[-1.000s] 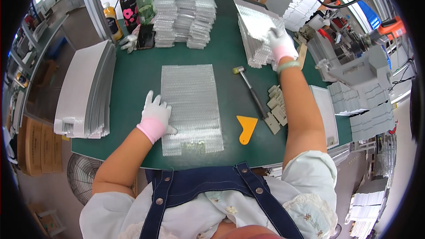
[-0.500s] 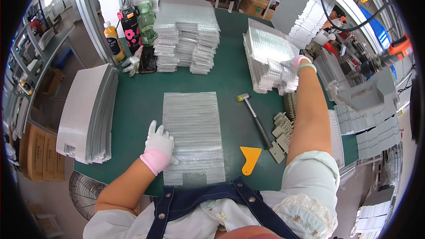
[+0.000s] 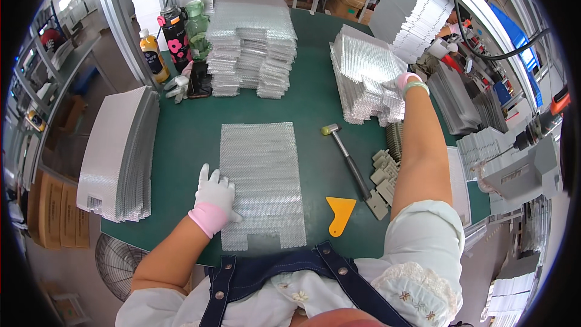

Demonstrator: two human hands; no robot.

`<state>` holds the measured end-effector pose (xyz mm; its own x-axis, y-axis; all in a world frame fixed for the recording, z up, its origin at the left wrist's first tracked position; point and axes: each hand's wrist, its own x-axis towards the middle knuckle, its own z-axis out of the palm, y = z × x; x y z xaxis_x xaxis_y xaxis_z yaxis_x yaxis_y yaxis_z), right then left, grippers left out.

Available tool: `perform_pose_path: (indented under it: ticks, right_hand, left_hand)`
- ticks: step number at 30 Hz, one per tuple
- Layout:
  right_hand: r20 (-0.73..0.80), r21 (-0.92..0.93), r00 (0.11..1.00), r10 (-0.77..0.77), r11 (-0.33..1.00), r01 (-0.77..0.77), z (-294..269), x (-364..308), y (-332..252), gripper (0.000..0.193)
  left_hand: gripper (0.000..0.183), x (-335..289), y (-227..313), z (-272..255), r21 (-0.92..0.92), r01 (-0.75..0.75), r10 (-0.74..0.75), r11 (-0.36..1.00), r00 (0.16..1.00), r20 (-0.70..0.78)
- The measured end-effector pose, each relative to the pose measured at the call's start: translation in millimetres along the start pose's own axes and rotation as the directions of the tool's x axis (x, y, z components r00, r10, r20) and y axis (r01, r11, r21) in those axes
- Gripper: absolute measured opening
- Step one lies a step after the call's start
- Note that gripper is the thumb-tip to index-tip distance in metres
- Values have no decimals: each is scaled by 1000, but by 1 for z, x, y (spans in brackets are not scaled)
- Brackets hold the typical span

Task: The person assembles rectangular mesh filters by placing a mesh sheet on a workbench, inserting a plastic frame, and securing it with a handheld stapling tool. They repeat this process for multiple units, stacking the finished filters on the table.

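A silvery bubble-textured sheet (image 3: 263, 181) with a notch in its near edge lies flat on the green tabletop in front of me. My left hand (image 3: 215, 198), in a white glove with a pink cuff, rests on its left edge with the fingers spread. At the back right, my gloved right hand (image 3: 400, 83) reaches onto the right side of a stack of similar sheets (image 3: 369, 60). Its fingers look stretched out over the top sheet, partly lost in the glare. A rubber-tipped mallet (image 3: 348, 160) and a yellow scraper (image 3: 341, 215) lie right of the flat sheet.
A tall sheet stack (image 3: 251, 42) stands at the back, a leaning stack (image 3: 118, 154) at the left. Bottles (image 3: 175, 39) and a dark phone (image 3: 200, 79) sit back left. Beige plastic parts (image 3: 384, 172) lie by my right forearm; an orange-and-black power tool (image 3: 541, 124) is at far right.
Both hands keep nearly the same places on the sheet and the stack. The whole view has shifted slightly, and the power tool at far right appears lower and farther right.
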<state>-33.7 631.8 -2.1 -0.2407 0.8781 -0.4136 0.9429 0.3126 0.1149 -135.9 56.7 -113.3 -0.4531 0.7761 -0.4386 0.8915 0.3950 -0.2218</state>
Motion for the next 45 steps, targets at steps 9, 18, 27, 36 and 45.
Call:
perform_pose_path:
  ticks: [9, 18, 27, 36, 45]
  right_hand:
    - [-443, 249, 873, -205, 907, 339, -17, 25, 25, 67]
    - [-936, -283, -18, -351, 724, 629, 46, -105, 25, 79]
    - [-597, 775, 706, -381, -503, 383, 255, -348, 7, 16]
    - [-494, 643, 791, -361, 461, 612, 339, -390, -26, 54]
    - [-347, 353, 832, -434, 761, 544, 343, -361, -50, 59]
  left_hand:
    - [96, -3, -1, 7, -21, -12, 11, 1000, 998, -67]
    - [77, -9, -14, -29, -115, -45, 53, 992, 996, 71]
    - [86, -91, 12, -41, -778, -606, -322, -167, 779, -537]
    - [80, -87, 51, 71, -857, -111, -644, 504, 613, -458]
    - [74, -60, 48, 76, -794, 204, -578, 572, 787, -215]
